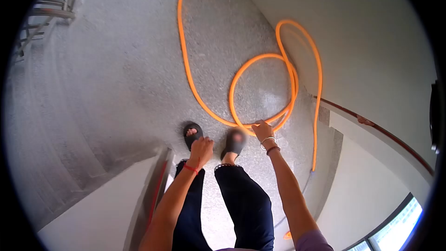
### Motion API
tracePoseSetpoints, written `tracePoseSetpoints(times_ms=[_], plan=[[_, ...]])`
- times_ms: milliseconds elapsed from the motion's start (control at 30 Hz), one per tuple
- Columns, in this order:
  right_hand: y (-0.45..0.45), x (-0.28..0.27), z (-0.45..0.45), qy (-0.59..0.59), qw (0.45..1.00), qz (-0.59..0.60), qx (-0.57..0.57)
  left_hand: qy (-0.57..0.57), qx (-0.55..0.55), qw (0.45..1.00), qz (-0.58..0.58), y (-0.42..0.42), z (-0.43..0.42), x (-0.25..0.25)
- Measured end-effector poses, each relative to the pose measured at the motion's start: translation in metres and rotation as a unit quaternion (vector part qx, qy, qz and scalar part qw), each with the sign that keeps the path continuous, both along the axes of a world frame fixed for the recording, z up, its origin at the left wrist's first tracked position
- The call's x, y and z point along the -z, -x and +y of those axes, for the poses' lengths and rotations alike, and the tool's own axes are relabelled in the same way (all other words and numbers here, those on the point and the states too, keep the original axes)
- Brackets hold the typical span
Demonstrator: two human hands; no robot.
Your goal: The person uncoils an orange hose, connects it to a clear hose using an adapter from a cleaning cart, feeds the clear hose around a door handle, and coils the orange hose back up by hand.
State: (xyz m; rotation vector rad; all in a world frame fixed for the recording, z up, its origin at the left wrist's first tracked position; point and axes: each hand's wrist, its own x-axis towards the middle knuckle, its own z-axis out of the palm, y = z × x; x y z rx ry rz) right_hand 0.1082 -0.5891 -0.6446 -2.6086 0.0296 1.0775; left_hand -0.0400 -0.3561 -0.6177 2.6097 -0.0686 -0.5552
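Observation:
An orange hose [231,86] lies in loops over the grey floor, and one stretch of it rises along the wall on the right. My right hand [263,131] is closed round the hose at the bottom of the round loop, just beyond my right foot. My left hand [202,151] is above my left foot, fingers curled together and away from the hose. What its fingers hold, if anything, is hidden. The hose's right end meets a thin grey line [306,183] low on the right.
My sandalled feet [193,134] stand on the floor [125,69]. A metal rack [55,7] is at the upper left. A pale panel with a red-edged frame [158,188] is beside my left arm. A wall [367,42] curves along the right, above a brown ledge [390,132].

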Motion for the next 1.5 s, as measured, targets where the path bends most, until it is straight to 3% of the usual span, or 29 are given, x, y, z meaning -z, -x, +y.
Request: tracePoseSetpoints(times_ms=[100, 233, 333, 400, 467, 600, 633, 700, 767, 867, 900, 1000, 1067, 1100, 1167, 1200, 1367, 1433, 1500], plan=[[0.023, 0.098, -0.005, -0.018, 1.0, 0.01, -0.002, -0.001, 0.044, 0.999, -0.015, -0.015, -0.024, 0.112], [0.028, 0.165, 0.035, 0.079, 0.994, 0.048, -0.064, -0.085, 0.102, 0.987, -0.094, -0.026, -0.062, 0.215], [0.043, 0.189, 0.05, 0.048, 0.997, 0.047, -0.049, -0.032, 0.138, 0.988, -0.064, -0.022, -0.076, 0.246], [0.036, 0.167, 0.06, 0.039, 0.997, 0.035, -0.054, -0.025, 0.11, 0.992, -0.053, -0.013, -0.07, 0.244], [0.027, 0.105, 0.076, -0.074, 0.997, -0.003, -0.024, -0.051, 0.119, 0.991, -0.031, -0.013, -0.036, 0.205], [-0.019, -0.067, 0.093, -0.13, 0.991, -0.021, -0.016, -0.169, 0.162, 0.972, 0.032, -0.026, 0.095, 0.063], [-0.028, -0.095, 0.084, -0.115, 0.989, -0.066, -0.063, -0.196, 0.143, 0.97, 0.018, -0.032, 0.136, 0.023], [-0.068, -0.194, 0.08, -0.138, 0.985, -0.082, 0.06, -0.244, 0.121, 0.962, 0.016, -0.054, 0.223, -0.077], [-0.106, -0.28, 0.067, -0.148, 0.98, -0.107, 0.072, -0.301, 0.116, 0.947, 0.006, -0.076, 0.3, -0.174], [-0.143, -0.388, 0.064, -0.071, 0.991, -0.109, 0.04, -0.4, 0.134, 0.905, -0.05, -0.108, 0.405, -0.321], [-0.15, -0.413, 0.063, -0.026, 0.988, -0.152, -0.026, -0.42, 0.12, 0.897, -0.068, -0.12, 0.438, -0.365], [-0.176, -0.49, 0.072, -0.032, 0.973, -0.227, -0.023, -0.469, 0.104, 0.858, -0.181, -0.157, 0.507, -0.471], [-0.192, -0.521, 0.088, -0.04, 0.956, -0.29, -0.03, -0.37, -0.042, 0.886, -0.275, -0.198, 0.529, -0.535], [-0.199, -0.532, 0.097, -0.037, 0.939, -0.338, -0.056, -0.379, -0.046, 0.879, -0.284, -0.216, 0.538, -0.554], [-0.21, -0.543, 0.104, -0.035, 0.922, -0.38, -0.063, -0.283, -0.205, 0.863, -0.365, -0.256, 0.539, -0.598], [-0.214, -0.553, 0.11, -0.026, 0.916, -0.396, -0.055, -0.264, -0.279, 0.861, -0.334, -0.274, 0.546, -0.606], [-0.246, -0.558, 0.127, -0.027, 0.907, -0.42, -0.005, -0.221, -0.366, 0.865, -0.262, -0.365, 0.584, -0.649], [-0.27, -0.54, 0.138, -0.038, 0.905, -0.422, 0.023, -0.103, -0.405, 0.881, -0.224, -0.404, 0.608, -0.67], [-0.282, -0.525, 0.159, -0.025, 0.919, -0.39, 0.058, -0.137, -0.365, 0.878, -0.276, -0.448, 0.65, -0.677]])
